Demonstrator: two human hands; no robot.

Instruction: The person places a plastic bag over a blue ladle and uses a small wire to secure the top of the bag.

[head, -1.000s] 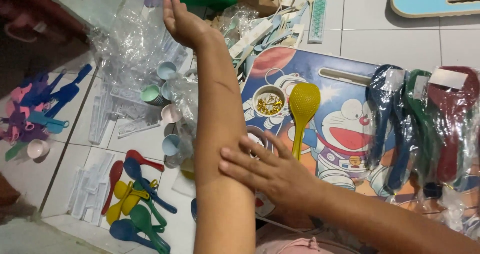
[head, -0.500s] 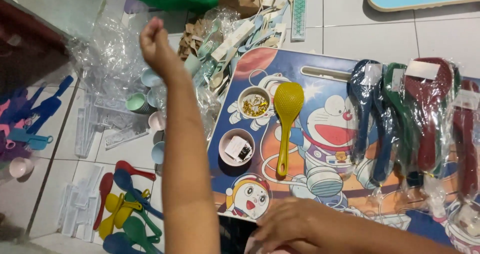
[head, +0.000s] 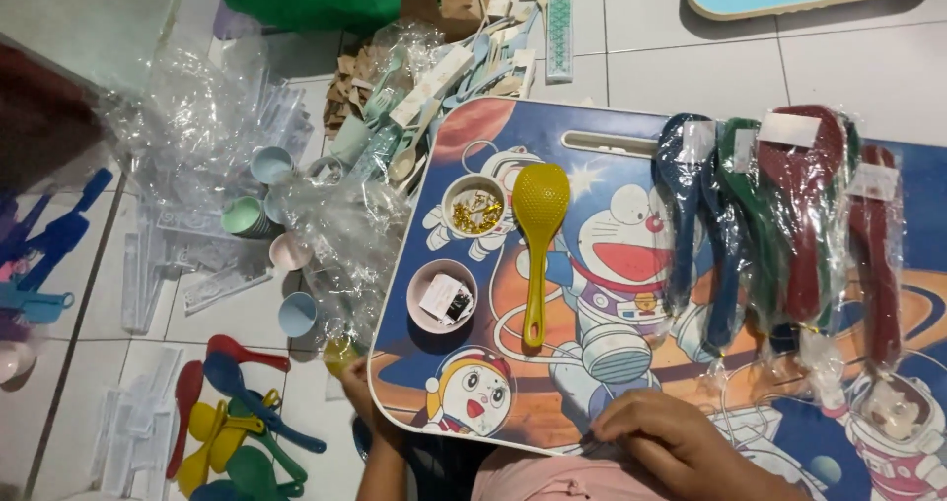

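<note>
While the right hand (head: 681, 442) rests curled on the lap tray's (head: 612, 146) 6 o'clock edge, holding nothing I can make out, the left hand (head: 360, 388) hides under its 8 o'clock corner, grip unseen. Steadying the tray seems wise: the yellow rice spoon (head: 538, 235) lies loose at centre.

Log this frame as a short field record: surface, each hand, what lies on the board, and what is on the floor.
surface: cartoon-printed lap board on a tiled floor
left hand: left hand at the board's near left edge, mostly hidden
right hand: right hand resting on the board's near edge, holding nothing visible
on board: yellow rice spoon; two small bowls; bagged spoons at right
floor left: loose coloured spoons, small cups, clear plastic bags
</note>
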